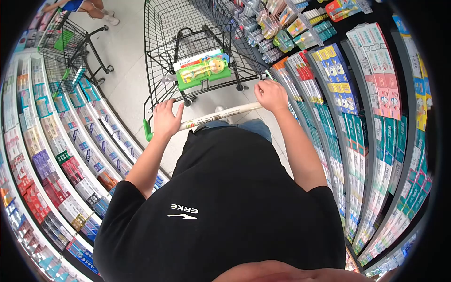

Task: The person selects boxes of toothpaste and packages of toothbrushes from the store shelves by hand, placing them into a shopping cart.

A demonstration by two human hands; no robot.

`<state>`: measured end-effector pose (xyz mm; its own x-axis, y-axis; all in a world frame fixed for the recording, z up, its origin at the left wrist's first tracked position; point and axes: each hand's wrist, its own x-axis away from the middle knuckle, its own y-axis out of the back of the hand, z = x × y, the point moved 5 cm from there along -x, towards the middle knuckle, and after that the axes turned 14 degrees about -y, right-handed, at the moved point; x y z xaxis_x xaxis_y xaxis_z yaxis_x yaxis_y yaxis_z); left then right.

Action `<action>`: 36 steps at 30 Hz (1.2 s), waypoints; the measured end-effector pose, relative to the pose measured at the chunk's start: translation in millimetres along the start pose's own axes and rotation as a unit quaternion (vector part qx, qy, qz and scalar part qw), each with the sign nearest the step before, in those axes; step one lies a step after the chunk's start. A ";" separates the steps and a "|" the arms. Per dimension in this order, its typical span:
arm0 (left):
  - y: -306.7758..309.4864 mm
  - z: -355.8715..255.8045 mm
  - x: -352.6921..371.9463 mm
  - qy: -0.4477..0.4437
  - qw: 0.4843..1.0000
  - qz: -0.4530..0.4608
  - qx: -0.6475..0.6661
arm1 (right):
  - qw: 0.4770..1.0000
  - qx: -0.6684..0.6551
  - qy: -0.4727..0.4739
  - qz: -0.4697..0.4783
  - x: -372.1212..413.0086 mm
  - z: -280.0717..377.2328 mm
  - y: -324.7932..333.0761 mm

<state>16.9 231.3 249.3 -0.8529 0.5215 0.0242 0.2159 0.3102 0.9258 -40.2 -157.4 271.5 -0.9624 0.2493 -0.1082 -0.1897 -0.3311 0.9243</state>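
Observation:
My left hand (167, 117) rests over the left end of the shopping cart handle (221, 115), fingers curled forward and thumb apart. At the handle's right end my right hand (272, 95) is closed around it. Beyond the handle is the black wire shopping cart (162, 51). On its green fold-down seat panel (190, 83) sits a yellow-green toothbrush pack (202, 70) with a cartoon figure. Behind the pack a white and teal box (184, 63) shows partly, with the lettering "Doctor".
Left shelves (70, 155) carry rows of small boxes. On the right, shelves (352, 117) hold boxes, with hanging packs (282, 28) farther ahead. Another cart (70, 51) stands front left, near a person's leg (96, 10). Pale tiled floor (124, 51) runs between the shelves.

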 end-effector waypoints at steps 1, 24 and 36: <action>0.6 -0.1 -1.3 0.001 1.000 -0.006 0.001 | 1.000 0.013 -0.014 0.025 -5.8 0.3 -0.9; 15.7 17.7 -86.6 0.078 0.996 -0.031 0.023 | 0.998 0.026 0.020 0.062 -128.4 -2.7 -6.3; 19.2 30.4 -140.1 0.094 0.994 -0.047 0.040 | 0.997 0.011 0.037 0.070 -192.1 -6.6 -6.5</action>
<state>155.0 188.3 252.2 -0.9431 0.3321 0.0155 0.1615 0.4168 0.8945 144.6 -209.1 283.9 -0.9910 0.1335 -0.0039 -0.0492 -0.3374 0.9401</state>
